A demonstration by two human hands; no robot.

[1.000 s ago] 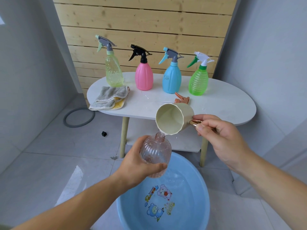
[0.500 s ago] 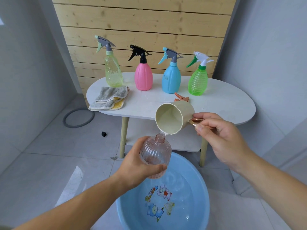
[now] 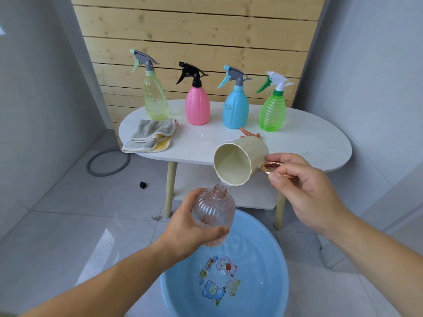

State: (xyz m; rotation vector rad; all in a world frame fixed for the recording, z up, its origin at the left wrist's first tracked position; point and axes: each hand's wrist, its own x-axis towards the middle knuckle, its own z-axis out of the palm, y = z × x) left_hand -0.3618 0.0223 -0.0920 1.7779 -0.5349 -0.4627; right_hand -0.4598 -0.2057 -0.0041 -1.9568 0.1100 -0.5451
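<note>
Now, over the blue basin (image 3: 263,243), the left hand (image 3: 190,229) keeps its grip wrapped round the uncapped ribbed pink bottle (image 3: 212,209), while the right hand (image 3: 304,195), its grip pinching the copper handle (image 3: 272,168), has tipped the cream cup (image 3: 242,161) further, so a water stream (image 3: 222,184) enters the neck: filling is under way.

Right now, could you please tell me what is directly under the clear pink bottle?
The blue basin sits under the clear pink bottle, holding water over cartoon prints. The left hand covers part of its base.
</note>
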